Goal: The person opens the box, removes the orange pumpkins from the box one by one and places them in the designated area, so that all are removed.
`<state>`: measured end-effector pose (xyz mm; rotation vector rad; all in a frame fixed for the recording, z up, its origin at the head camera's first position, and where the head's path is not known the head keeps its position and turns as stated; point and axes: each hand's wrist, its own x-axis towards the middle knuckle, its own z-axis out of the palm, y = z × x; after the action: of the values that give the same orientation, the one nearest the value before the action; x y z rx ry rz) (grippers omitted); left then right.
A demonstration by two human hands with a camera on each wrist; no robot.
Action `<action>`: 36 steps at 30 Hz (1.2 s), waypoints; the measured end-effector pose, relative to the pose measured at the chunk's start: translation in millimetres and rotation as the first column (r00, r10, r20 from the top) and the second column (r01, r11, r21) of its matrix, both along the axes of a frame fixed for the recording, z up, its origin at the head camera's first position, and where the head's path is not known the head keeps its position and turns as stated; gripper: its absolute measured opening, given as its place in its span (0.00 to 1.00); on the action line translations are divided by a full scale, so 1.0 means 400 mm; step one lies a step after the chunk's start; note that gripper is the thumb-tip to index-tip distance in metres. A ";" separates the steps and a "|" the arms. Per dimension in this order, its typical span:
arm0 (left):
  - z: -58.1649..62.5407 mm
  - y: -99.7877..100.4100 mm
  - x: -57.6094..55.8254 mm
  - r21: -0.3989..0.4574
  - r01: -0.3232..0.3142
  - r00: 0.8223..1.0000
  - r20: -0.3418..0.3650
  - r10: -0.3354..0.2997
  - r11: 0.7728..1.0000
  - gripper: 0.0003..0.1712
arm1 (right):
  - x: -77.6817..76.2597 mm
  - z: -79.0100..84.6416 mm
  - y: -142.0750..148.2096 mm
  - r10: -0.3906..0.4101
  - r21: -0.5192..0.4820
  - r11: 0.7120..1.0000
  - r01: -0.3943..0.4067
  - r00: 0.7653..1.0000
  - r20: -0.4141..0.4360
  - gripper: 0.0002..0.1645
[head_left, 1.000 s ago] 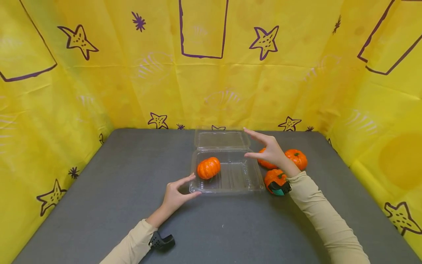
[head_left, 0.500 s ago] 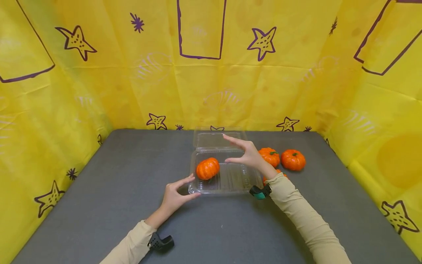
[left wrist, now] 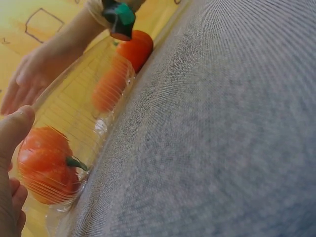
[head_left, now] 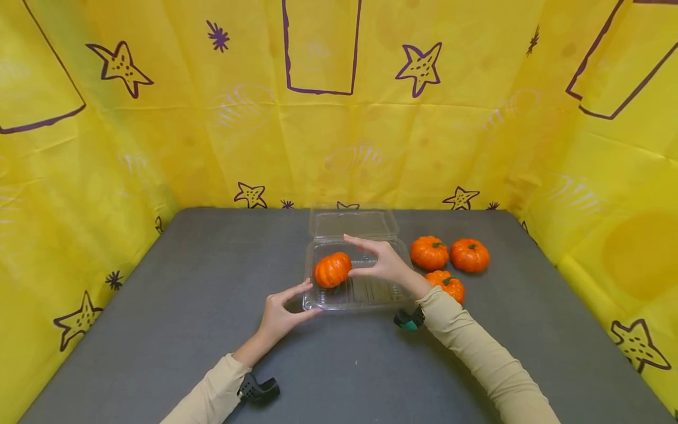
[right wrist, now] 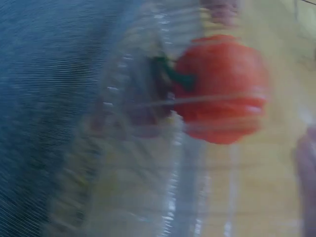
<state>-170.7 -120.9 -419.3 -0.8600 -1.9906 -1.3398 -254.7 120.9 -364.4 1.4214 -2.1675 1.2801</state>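
A clear plastic clamshell container (head_left: 371, 303) lies with its lid folded back on the dark table. In its left part sits a small orange pumpkin (head_left: 332, 270), its green stem (left wrist: 76, 163) showing through the wall in the left wrist view. My left hand (head_left: 279, 316) holds the container's near left corner between thumb and fingers. Over the container, my right hand (head_left: 382, 262) has thumb and fingers spread, the thumb tip close beside the pumpkin; whether it touches cannot be told. The right wrist view is blurred, with the pumpkin (right wrist: 222, 94) seen through plastic.
Right of the container stand three more orange pumpkins: one at the back (head_left: 429, 253), one farther right (head_left: 469, 255) and one nearer (head_left: 446, 287), partly behind the right sleeve. A yellow patterned cloth (head_left: 328, 129) walls the table (head_left: 233, 253) at back and sides.
My right hand has moved left from beside the loose pumpkins, across the container toward the pumpkin inside, and dropped lower. My left hand has stayed at the corner.
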 end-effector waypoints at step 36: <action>-0.002 0.000 0.004 0.003 0.008 0.998 0.057 -0.008 1.000 0.28 | -0.022 -0.089 -0.006 -0.123 0.225 0.974 0.034 0.910 0.395 0.28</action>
<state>-169.2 -120.9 -420.2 -0.8378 -2.0303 -1.3859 -263.5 118.4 -399.8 1.2013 -2.6783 1.4570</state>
